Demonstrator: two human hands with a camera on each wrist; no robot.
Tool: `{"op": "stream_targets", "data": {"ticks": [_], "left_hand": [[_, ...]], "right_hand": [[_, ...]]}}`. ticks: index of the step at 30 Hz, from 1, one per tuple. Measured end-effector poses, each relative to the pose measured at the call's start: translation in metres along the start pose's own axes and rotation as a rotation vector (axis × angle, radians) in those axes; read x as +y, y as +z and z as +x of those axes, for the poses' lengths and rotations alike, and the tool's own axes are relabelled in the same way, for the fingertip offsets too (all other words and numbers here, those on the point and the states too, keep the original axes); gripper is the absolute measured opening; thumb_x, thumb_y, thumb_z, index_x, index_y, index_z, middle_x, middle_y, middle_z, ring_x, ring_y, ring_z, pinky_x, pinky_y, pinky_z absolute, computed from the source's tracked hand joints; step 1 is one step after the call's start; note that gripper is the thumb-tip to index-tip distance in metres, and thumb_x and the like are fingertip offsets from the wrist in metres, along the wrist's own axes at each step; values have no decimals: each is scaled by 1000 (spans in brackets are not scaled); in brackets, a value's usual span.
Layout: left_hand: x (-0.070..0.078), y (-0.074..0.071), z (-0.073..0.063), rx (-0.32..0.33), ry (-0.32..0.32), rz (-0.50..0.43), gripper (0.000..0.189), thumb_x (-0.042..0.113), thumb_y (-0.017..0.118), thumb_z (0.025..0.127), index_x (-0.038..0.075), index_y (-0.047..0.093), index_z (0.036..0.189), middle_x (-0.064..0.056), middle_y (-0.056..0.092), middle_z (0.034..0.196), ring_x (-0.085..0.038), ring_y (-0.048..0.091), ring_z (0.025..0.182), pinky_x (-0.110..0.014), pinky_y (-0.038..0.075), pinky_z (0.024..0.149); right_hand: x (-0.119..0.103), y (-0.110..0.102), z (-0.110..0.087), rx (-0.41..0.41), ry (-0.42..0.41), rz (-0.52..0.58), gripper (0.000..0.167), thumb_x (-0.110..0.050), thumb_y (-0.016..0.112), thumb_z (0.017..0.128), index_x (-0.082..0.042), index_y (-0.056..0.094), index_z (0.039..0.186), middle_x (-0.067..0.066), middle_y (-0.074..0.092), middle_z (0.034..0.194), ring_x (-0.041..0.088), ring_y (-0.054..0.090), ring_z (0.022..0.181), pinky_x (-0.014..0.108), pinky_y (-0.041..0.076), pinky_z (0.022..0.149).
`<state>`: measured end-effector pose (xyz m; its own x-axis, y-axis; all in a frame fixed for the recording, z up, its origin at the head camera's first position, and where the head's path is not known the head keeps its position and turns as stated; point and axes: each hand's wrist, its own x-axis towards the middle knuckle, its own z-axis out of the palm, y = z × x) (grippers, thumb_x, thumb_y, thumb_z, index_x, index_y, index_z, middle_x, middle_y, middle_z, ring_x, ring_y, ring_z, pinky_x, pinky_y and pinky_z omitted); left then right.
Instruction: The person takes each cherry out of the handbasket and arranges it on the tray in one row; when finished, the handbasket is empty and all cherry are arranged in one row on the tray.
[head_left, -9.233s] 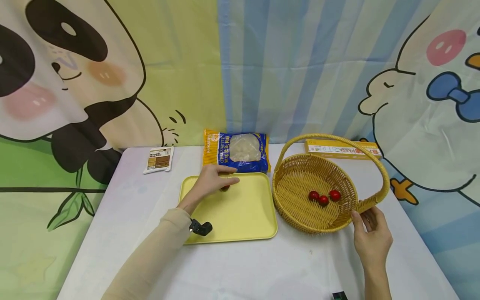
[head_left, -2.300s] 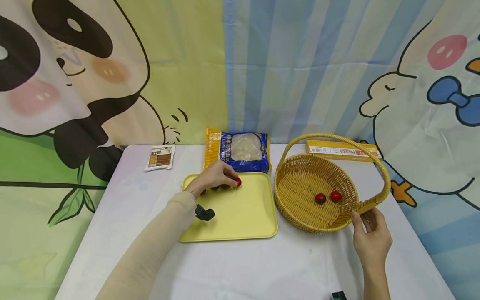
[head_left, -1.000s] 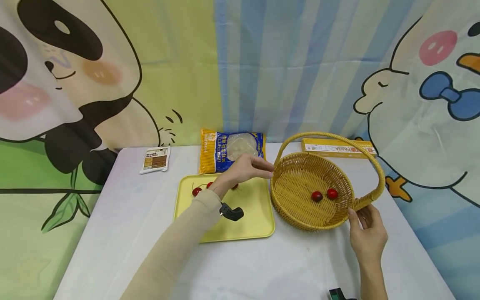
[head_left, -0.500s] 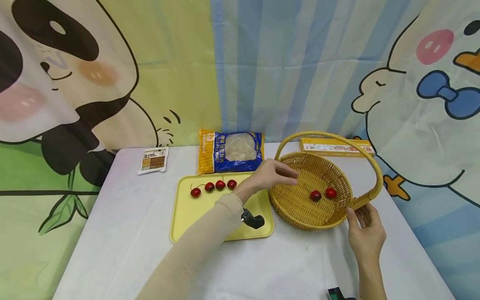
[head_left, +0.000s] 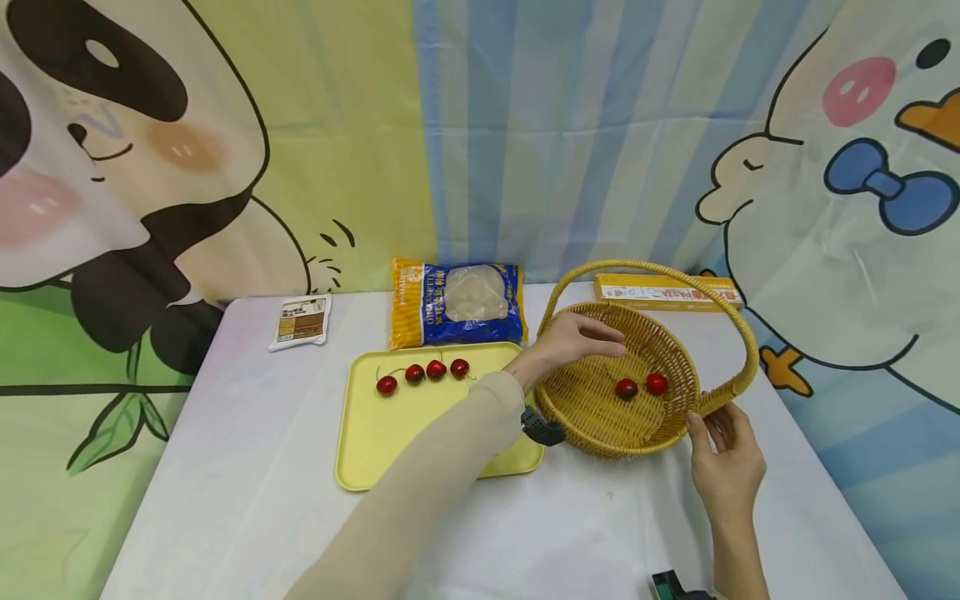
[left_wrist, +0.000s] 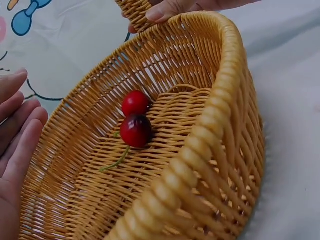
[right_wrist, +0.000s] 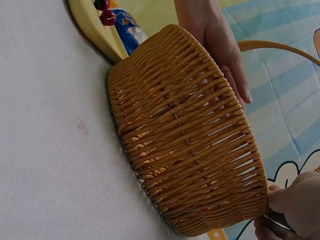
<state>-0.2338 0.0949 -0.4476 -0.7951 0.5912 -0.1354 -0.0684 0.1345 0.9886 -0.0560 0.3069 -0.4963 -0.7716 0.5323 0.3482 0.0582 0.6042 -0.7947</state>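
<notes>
My left hand (head_left: 573, 342) hovers over the left side of the wicker basket (head_left: 592, 408), fingers extended and holding nothing. Two red cherries lie on the basket floor: a darker cherry (left_wrist: 136, 131) with a green stem and a brighter cherry (left_wrist: 135, 103), both apart from that hand. At the basket's right side, my right hand (head_left: 727, 471) pinches the rim near the foot of the handle (head_left: 738, 379). Several more cherries (head_left: 436, 370) with stems sit in a row along the far part of the yellow tray (head_left: 420, 425), left of the basket.
Behind the tray lies a blue and orange food bag (head_left: 472, 296). A yellow pasta box (head_left: 667, 292) is behind the basket, partly seen through its handle. A small white and brown packet (head_left: 302, 322) lies at the back left. A printed curtain (head_left: 525, 142) borders the table's back.
One cherry has gone from the basket to the tray, where my left hand held it about two seconds ago. That hand has since moved right, over the basket. My right hand keeps its hold.
</notes>
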Motion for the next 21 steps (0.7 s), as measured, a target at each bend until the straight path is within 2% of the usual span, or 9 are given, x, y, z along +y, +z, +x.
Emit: {"op": "stream_targets", "data": {"ticks": [5, 8, 10, 15, 18, 21], "left_hand": [[-7, 7, 10, 32, -54, -59, 35, 31, 87, 87, 16, 81, 119, 14, 75, 112, -6, 64, 113, -47, 46, 114], [-12, 8, 16, 59, -86, -76, 36, 28, 87, 88, 13, 80, 120, 13, 73, 114, -9, 64, 113, -47, 46, 114], [-14, 8, 19, 79, -103, -87, 37, 26, 86, 89, 11, 79, 121, 10, 74, 115, -15, 67, 114, -48, 47, 114], [-15, 11, 25, 94, -132, -172, 39, 19, 83, 91, 2, 75, 125, -7, 78, 116, -35, 70, 120, -52, 48, 114], [-16, 14, 27, 110, -172, -197, 35, 15, 85, 89, 0, 78, 119, -9, 78, 116, -36, 71, 118, -49, 51, 111], [-18, 18, 27, 135, -200, -151, 26, 13, 88, 85, 3, 82, 108, -6, 77, 113, -34, 73, 112, -46, 54, 107]], "right_hand": [[0, -1, 0, -2, 16, -21, 49, -15, 69, 101, -10, 56, 148, 12, 65, 140, 13, 63, 131, 9, 47, 101], [1, -1, 1, 0, 15, -18, 50, -14, 70, 101, -9, 56, 148, 12, 65, 140, 12, 63, 131, 9, 47, 101], [2, 0, 1, 0, 9, -14, 50, -14, 70, 100, -10, 56, 148, 12, 66, 140, 8, 62, 130, 8, 47, 101], [4, 0, 1, 4, -9, -3, 50, -12, 71, 99, -8, 57, 147, 13, 66, 139, 1, 61, 128, 7, 47, 100], [5, -1, 2, 3, -14, -1, 50, -11, 72, 99, -7, 57, 147, 13, 66, 139, 1, 61, 127, 7, 47, 100], [5, 0, 2, -4, -11, -8, 50, -12, 72, 99, -8, 56, 147, 12, 66, 139, 2, 62, 128, 7, 47, 100]]}}
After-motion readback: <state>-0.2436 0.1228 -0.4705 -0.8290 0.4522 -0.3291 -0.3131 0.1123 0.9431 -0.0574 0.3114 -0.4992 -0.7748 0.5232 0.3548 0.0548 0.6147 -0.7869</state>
